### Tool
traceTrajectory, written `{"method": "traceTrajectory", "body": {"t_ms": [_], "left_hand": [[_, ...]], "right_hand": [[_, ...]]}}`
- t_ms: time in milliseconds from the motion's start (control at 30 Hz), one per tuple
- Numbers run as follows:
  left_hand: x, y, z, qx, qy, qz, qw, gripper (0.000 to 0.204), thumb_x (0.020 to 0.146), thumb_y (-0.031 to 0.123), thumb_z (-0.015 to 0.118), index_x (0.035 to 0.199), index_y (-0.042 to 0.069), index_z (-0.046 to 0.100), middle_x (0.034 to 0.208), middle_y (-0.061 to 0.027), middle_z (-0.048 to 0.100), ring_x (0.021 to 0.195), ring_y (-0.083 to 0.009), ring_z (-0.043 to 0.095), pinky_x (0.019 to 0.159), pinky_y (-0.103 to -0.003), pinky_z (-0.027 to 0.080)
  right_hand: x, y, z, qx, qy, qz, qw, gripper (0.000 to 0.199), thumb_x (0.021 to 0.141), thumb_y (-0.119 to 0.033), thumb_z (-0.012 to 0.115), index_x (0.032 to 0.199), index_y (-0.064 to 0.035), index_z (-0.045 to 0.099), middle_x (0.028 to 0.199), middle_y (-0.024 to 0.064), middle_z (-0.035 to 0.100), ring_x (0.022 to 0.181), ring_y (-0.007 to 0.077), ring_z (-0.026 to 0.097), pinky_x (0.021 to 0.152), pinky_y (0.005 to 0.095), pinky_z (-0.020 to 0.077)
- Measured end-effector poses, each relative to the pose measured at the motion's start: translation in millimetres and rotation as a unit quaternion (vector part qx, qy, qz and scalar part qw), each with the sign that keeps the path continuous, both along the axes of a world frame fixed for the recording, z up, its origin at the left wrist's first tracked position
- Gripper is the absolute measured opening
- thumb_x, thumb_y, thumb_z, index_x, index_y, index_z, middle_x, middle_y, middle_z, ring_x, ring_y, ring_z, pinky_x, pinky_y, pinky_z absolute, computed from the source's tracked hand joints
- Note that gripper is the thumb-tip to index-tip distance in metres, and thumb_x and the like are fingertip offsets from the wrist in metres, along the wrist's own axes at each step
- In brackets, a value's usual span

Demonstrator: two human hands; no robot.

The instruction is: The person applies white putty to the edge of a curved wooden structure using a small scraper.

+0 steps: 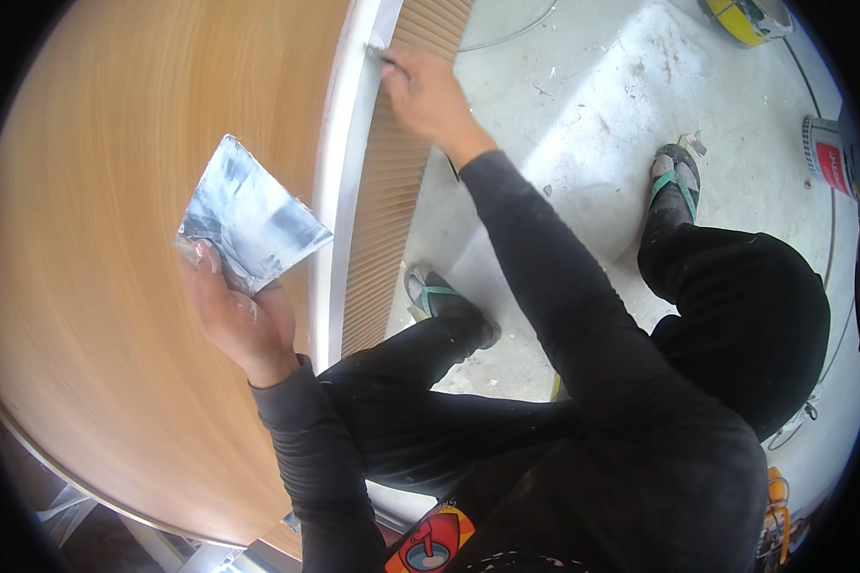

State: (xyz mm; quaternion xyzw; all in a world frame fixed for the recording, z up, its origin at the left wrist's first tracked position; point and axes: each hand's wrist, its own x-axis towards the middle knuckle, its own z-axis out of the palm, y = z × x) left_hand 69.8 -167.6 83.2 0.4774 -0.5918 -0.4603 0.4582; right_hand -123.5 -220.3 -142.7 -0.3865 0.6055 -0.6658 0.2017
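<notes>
My left hand (244, 325) grips a square, flat, grey plate (253, 215) smeared with white paste, holding it by its lower corner over a wood-grain top (115, 258). White smudges mark the fingers. Further off, my right hand (428, 100) is closed on a small, dark, flat-tipped tool, like a putty knife (375, 52). Its tip meets the white edge strip (339, 191) that runs along the right side of the wood-grain top. Most of the tool is hidden in my fingers. Below the strip stands a ribbed brown panel (377, 239).
My sandalled feet rest on a pale, dusty concrete floor (583, 172) right of the panel. At the upper right stand a yellow bucket (739, 21) and a white-and-red bucket (827, 158). A dark cable (806, 84) crosses there. Something orange (777, 506) lies at the lower right.
</notes>
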Motion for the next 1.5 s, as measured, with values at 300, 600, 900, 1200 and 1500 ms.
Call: {"method": "traceTrajectory", "body": {"t_ms": [300,600,900,1200,1500], "left_hand": [[-8.8,-5.5,-3.4,0.038,0.047,0.01,0.998,0.031,0.106,0.015,0.044,0.129,-0.003,0.053,0.126,-0.0095,0.057,0.118,-0.0166,0.055,0.101,-0.032,0.047],[-10.4,-5.3,-5.3,0.04,0.03,0.025,0.998,0.032,0.106,0.018,0.044,0.131,-0.001,0.051,0.125,-0.0095,0.057,0.119,-0.0177,0.055,0.102,-0.034,0.046],[-8.7,-6.5,-5.9,0.053,0.045,0.014,0.997,0.031,0.106,0.017,0.043,0.13,-0.001,0.052,0.125,-0.0095,0.057,0.117,-0.0175,0.056,0.1,-0.033,0.047],[-3.8,-7.1,-8.2,0.051,0.068,0.014,0.996,0.031,0.106,0.018,0.045,0.129,-0.002,0.052,0.126,-0.0093,0.057,0.118,-0.0176,0.056,0.1,-0.033,0.047],[-6.0,-13.9,-17.7,-0.044,-0.165,0.015,0.985,0.033,0.106,0.016,0.048,0.131,-0.005,0.052,0.125,-0.0093,0.056,0.118,-0.018,0.057,0.1,-0.033,0.049]], "right_hand": [[-0.4,30.8,13.4,0.027,-0.165,0.074,0.983,0.032,0.099,-0.021,0.052,0.122,-0.0015,0.061,0.117,0.0208,0.062,0.112,0.0397,0.056,0.098,0.0464,0.0441],[19.4,-34.1,-3.9,-0.052,-0.058,-0.117,0.99,0.037,0.096,-0.017,0.055,0.125,0.0057,0.05,0.117,0.0245,0.055,0.116,0.0401,0.049,0.1,0.0503,0.0398],[-14.3,10.2,-8.5,0.044,-0.123,-0.046,0.99,0.029,0.095,-0.022,0.058,0.108,0.002,0.066,0.097,0.0209,0.069,0.094,0.0385,0.063,0.085,0.0417,0.0489],[-16.1,0.3,-7.8,-0.011,-0.002,0.015,1.0,0.033,0.096,-0.024,0.057,0.117,0.0,0.066,0.108,0.0218,0.069,0.104,0.038,0.064,0.093,0.0412,0.0488],[-19.8,35.1,8.8,0.049,-0.152,0.089,0.983,0.033,0.09,-0.024,0.06,0.115,-0.0038,0.068,0.113,0.0183,0.067,0.111,0.0381,0.06,0.094,0.0445,0.0478]]}}
